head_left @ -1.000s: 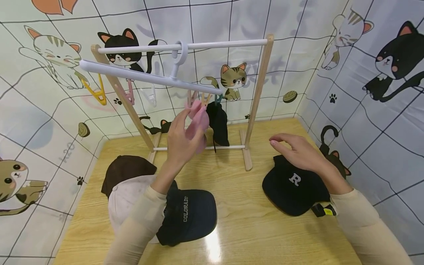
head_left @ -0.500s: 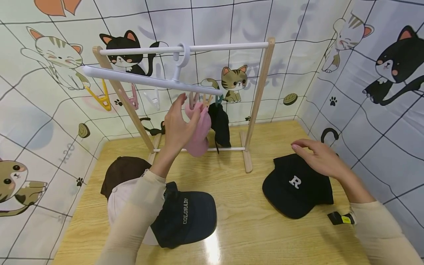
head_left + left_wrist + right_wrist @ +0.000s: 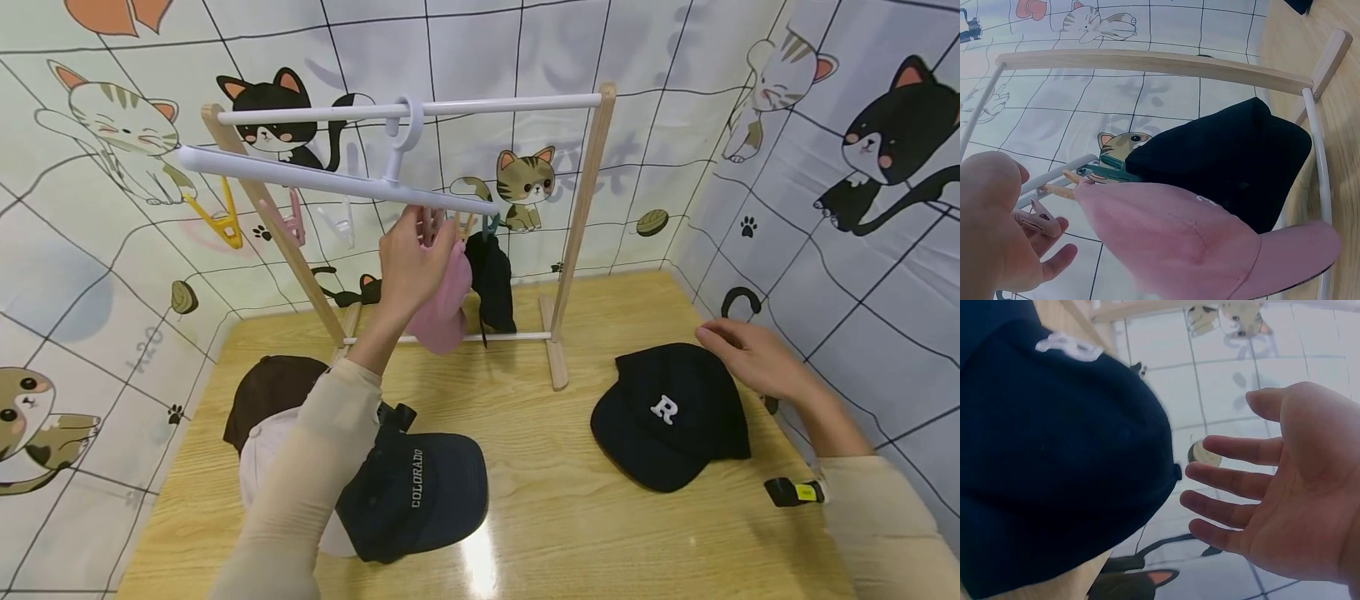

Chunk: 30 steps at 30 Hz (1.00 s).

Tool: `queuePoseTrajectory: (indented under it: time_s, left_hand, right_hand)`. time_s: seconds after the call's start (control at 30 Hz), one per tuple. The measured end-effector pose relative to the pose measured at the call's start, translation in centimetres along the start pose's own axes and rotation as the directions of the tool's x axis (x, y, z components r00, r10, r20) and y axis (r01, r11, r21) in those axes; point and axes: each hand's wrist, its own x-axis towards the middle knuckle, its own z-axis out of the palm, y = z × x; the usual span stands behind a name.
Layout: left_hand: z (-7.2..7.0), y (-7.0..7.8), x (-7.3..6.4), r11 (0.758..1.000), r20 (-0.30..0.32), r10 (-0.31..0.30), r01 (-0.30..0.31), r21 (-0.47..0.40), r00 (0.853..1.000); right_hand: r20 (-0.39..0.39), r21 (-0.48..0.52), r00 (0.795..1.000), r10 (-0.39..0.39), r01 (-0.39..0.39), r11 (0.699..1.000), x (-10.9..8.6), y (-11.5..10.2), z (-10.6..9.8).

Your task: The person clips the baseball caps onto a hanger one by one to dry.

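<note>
In the head view my left hand [image 3: 411, 268] is raised under the white hanger [image 3: 330, 177]. Its thumb and fingers stand apart around a pale pink clip [image 3: 1040, 222], which overlaps a finger in the left wrist view. Beside this hand, a pink cap [image 3: 447, 302] hangs brim down from a tan clip [image 3: 1060, 190]. A black cap [image 3: 492, 287] hangs behind it from a green clip [image 3: 1110, 170]. On the right, my right hand [image 3: 753, 354] hovers beside a black cap with a white R [image 3: 678, 417]; its fingers [image 3: 1229, 478] are spread and hold nothing.
The hanger hooks over the top bar of a wood-and-white rack [image 3: 588, 200]. Yellow [image 3: 225, 218], pink and white clips dangle at its left. A brown cap [image 3: 273, 396], a pale cap and a navy COLORADO cap [image 3: 442, 492] lie front left. A small black strap [image 3: 791, 492] appears near the right sleeve.
My left hand has let go of the pink cap, which now hangs from the clip, and has moved up to the pale pink clip. My right hand has drawn back to the right.
</note>
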Motion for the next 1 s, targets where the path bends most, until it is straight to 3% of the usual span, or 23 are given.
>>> queuePoseTrajectory:
  time_s: [0.2,0.37,0.53,0.7,1.0]
  left_hand:
    - [0.3,-0.1,0.1,1.0,-0.019,-0.01,0.01,-0.029,1.0]
    - [0.5,-0.1,0.1,1.0,-0.068,0.001,-0.001,-0.001,0.998]
    - [0.6,-0.2,-0.1,0.995,-0.143,0.066,-0.053,0.09,0.987]
    - [0.6,-0.2,-0.2,0.974,-0.191,0.131,-0.091,0.206,0.973]
    - [0.2,-0.3,-0.4,0.932,-0.171,0.209,-0.143,0.332,0.963]
  right_hand:
    - [0.017,-0.003,0.999,0.03,-0.03,1.0,0.4,1.9,0.3]
    - [0.045,0.007,0.998,0.048,-0.049,0.999,0.7,3.3,0.6]
    - [0.119,0.066,0.99,0.079,-0.087,0.994,1.0,4.2,0.9]
    - [0.178,0.131,0.978,0.108,-0.132,0.983,1.5,5.1,1.2]
    - [0.22,0.195,0.969,0.111,-0.155,0.968,1.6,5.8,1.6]
